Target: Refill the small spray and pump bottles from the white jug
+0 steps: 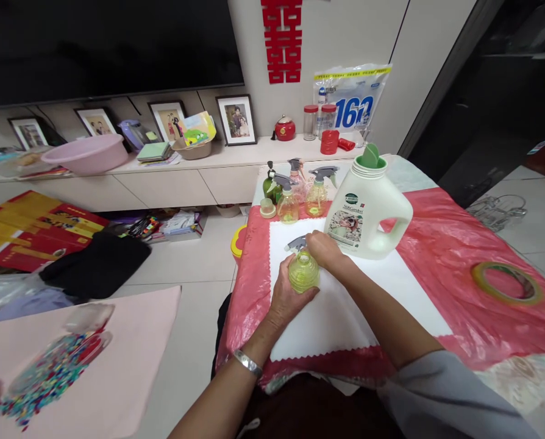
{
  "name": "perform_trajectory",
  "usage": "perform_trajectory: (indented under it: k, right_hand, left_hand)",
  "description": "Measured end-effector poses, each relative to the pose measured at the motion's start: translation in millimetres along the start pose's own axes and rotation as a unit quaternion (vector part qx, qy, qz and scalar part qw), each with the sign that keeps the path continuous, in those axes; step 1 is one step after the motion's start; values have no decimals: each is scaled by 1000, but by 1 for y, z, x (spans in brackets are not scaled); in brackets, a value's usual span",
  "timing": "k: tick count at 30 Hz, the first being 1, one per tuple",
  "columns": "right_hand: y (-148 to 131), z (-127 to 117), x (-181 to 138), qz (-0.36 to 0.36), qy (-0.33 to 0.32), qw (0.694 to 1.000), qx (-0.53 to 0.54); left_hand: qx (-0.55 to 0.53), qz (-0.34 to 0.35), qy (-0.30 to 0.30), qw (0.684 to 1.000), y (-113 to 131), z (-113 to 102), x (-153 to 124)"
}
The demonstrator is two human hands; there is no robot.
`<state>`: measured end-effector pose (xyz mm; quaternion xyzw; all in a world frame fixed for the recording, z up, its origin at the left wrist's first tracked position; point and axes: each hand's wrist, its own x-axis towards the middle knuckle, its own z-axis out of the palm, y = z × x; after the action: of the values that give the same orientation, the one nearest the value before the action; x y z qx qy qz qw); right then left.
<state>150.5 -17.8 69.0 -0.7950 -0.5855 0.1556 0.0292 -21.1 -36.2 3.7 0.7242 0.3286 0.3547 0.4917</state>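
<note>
Nearest me, my left hand point(287, 299) wraps the round belly of a small spray bottle point(303, 272), fingers curled snugly about it from the left and below, a bracelet point(247, 363) on that wrist. My right hand point(324, 250) sits on top, its grip closed over the grey trigger head point(296, 244), so both hands have hold of the same bottle; how tightly the right pinches I cannot tell, since the fingers hide the neck. It stands on a white cloth point(341, 311) spread over the red sheet point(455, 244) that covers the counter, near the cloth's far left corner.

I judge it light and thin-walled: clear yellowish plastic, ribbed, likely to give under a hard squeeze. The ribs offer purchase, though any wetness would make it slick. The belly is the place to steady it; the collar under the trigger is the firm part to turn or lift by, not the nozzle.

Just beyond my right hand stands a big jug point(368, 213), its green cap tipped open, surely heavier. A tape roll point(505, 283) lies well apart to the right. Farther back, three more sprayers point(300, 195) cluster at the counter's far edge.
</note>
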Motion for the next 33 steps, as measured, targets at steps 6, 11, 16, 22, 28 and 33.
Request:
perform_trajectory:
  k: [6,11,16,22,28,33]
  right_hand:
    - [-1,-17,-10,46,25,998,30]
    - [6,-44,-35,62,136,980,132]
    - [14,-64,-64,5,278,897,343]
    - [13,-81,-93,-98,346,711,604]
    - [-4,-93,-105,-156,380,603,684]
    - [-11,-81,-96,-165,335,625,686]
  left_hand:
    - [13,43,17,999,2,3,-2]
    - [35,54,36,997,-4,5,-2]
    - [31,59,15,998,-8,3,-1]
    - [21,55,11,998,-11,2,-1]
    - [26,64,12,998,-11,2,0]
    - [39,67,10,997,-11,2,-1]
